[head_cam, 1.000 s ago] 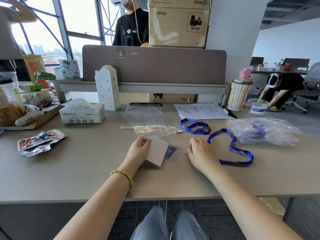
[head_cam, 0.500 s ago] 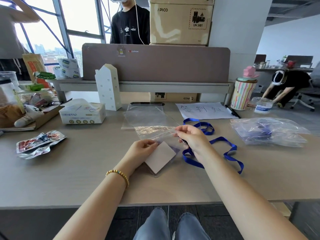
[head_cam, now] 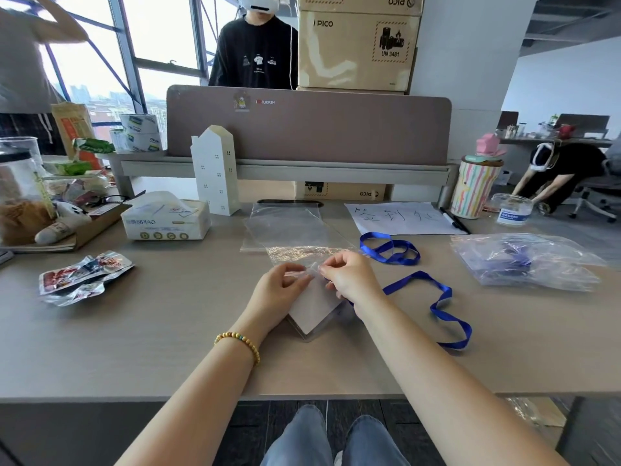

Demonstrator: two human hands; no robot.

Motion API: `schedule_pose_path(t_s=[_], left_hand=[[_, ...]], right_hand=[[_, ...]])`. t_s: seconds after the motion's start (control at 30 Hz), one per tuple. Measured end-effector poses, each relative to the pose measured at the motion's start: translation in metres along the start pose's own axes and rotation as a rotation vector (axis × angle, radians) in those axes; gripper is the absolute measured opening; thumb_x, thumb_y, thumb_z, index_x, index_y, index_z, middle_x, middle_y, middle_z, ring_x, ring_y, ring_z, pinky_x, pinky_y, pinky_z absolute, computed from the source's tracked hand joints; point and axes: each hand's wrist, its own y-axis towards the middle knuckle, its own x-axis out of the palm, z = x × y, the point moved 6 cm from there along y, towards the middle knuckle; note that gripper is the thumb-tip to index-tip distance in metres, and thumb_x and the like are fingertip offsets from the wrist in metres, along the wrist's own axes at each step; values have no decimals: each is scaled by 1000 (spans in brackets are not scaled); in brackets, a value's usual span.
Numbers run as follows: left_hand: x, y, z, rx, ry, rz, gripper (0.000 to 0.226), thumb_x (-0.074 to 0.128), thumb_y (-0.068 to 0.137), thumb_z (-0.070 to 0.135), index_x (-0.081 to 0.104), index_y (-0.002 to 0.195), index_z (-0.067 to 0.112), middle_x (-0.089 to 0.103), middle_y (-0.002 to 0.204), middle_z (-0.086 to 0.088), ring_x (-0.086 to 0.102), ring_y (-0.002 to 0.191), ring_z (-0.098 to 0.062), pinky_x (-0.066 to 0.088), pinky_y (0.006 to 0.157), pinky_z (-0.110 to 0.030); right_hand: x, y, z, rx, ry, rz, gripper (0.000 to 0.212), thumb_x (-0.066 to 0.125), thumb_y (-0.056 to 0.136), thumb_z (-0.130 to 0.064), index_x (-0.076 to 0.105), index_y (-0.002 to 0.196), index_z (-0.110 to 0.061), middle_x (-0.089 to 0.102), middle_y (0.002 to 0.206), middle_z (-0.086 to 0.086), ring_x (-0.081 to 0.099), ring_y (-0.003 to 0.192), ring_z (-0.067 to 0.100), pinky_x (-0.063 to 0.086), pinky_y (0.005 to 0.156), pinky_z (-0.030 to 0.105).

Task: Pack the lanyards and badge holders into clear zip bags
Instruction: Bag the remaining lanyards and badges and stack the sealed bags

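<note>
Between my left hand and right hand I see a badge holder of clear glossy plastic over a matt white card. Just beyond my fingers lies a zip bag, thin, shiny film. Right of my right hand, the lanyard looks like satiny blue ribbon. The desk beneath looks smooth, matt laminate.

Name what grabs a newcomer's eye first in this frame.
Dead centre, the left hand and right hand meet, pinching the top of a clear badge holder with a white card in it. Just right of them, a bright blue lanyard snakes across the desk, with a filled zip bag beyond it. An empty zip bag lies flat just behind the hands.
</note>
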Motion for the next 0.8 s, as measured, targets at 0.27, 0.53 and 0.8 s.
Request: schedule_pose_path(t_s=[0.27, 0.53, 0.8], left_hand=[[-2, 0, 2, 28, -73, 6, 26, 60, 89, 20, 64, 114, 17, 71, 97, -8, 64, 84, -14, 52, 84, -32], [-7, 5, 4, -26, -191, 147, 7, 61, 89, 22, 67, 90, 18, 67, 89, -6, 58, 82, -17, 48, 78, -34], [-19, 6, -5, -143, -400, 234, 8, 63, 87, 27, 67, 81, 24, 65, 86, -1, 58, 82, -18, 50, 77, -37]], right_hand=[[10, -5, 9, 144, 198, -107, 15, 61, 90, -11, 52, 77, -11, 63, 67, 5, 49, 48, 10, 31, 34, 16], [3, -14, 3, 82, -19, -102, 29, 57, 92, -31, 51, 70, -13, 55, 57, 1, 39, 44, 11, 31, 40, 19], [1, -20, 8, -80, -182, -270, 20, 49, 96, -19, 58, 79, -14, 55, 65, -1, 51, 59, 11, 44, 55, 20]])
